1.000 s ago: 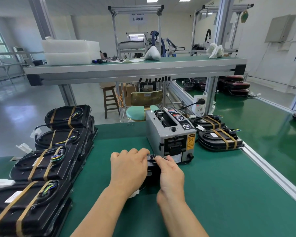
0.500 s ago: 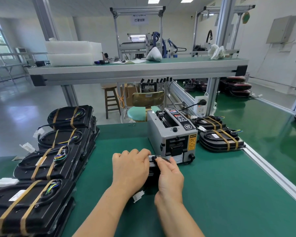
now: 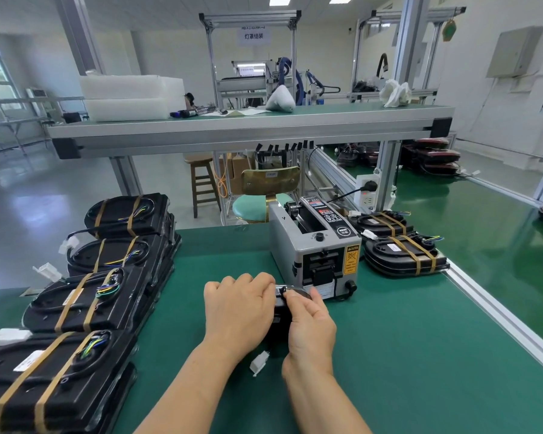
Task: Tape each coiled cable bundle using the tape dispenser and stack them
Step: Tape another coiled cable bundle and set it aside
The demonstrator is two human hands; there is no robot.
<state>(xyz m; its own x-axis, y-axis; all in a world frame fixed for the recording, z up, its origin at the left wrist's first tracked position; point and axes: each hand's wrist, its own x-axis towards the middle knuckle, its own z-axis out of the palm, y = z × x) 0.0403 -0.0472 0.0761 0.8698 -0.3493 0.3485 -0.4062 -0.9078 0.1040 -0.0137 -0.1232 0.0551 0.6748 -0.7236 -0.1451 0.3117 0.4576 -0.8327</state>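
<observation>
A black coiled cable bundle (image 3: pixel 279 311) lies on the green mat just in front of the grey tape dispenser (image 3: pixel 315 249). My left hand (image 3: pixel 237 311) covers its left side with curled fingers. Against the bundle's right side, my right hand (image 3: pixel 309 324) grips it, thumb and fingers pressing near the top. A white connector (image 3: pixel 259 363) from the bundle sticks out between my wrists. Most of the bundle is hidden by my hands.
Stacks of taped black bundles (image 3: pixel 85 296) with tan tape line the left side. Two more taped bundles (image 3: pixel 402 253) sit right of the dispenser near the aluminium table edge (image 3: pixel 499 317). A shelf (image 3: pixel 248 126) spans overhead behind.
The hands stay on the bundle in front of the dispenser. The white connector has come into view between my wrists and the right hand has shifted slightly along the bundle.
</observation>
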